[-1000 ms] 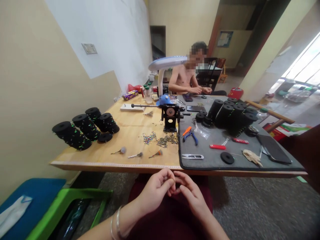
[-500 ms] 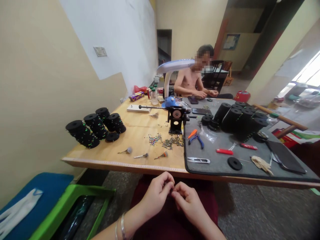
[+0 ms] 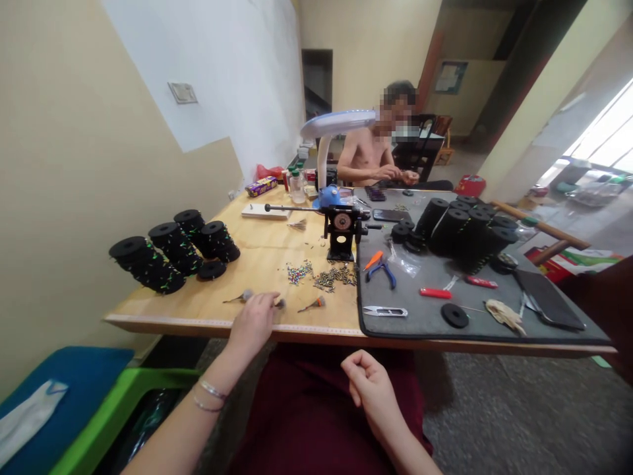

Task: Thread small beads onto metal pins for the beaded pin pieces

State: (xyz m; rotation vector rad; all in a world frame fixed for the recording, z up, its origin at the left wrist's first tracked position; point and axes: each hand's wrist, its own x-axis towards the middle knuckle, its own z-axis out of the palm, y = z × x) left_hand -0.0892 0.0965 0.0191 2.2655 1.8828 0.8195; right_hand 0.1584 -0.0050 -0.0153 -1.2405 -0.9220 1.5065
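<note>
My left hand (image 3: pixel 252 324) is over the table's front edge, its fingers stretched out among small grey-tipped bundles. It partly covers the left bundle (image 3: pixel 239 298) and the middle bundle (image 3: pixel 281 304); no grip on either can be seen. To its right lies an orange-banded bundle (image 3: pixel 312 304). My right hand (image 3: pixel 370 386) is held above my lap, fingers closed in a pinch; what they hold, if anything, is too small to make out. Beyond the bundles lie loose multicoloured bits (image 3: pixel 299 272) and a pile of small dark pieces (image 3: pixel 332 278).
A black winding device (image 3: pixel 341 231) and a lamp (image 3: pixel 324 158) stand mid-table. Black spool stacks (image 3: pixel 168 247) are at left, more spools (image 3: pixel 455 227) at right. Pliers (image 3: pixel 383 272), thread snips (image 3: pixel 386 311) and a red knife (image 3: pixel 435 293) lie on the grey mat (image 3: pixel 395 330). A co-worker (image 3: pixel 368 155) sits opposite.
My left hand has parted from the right and moved forward and left to the bundles on the table. My right hand stays above my lap, still closed. The view has shifted slightly.
</note>
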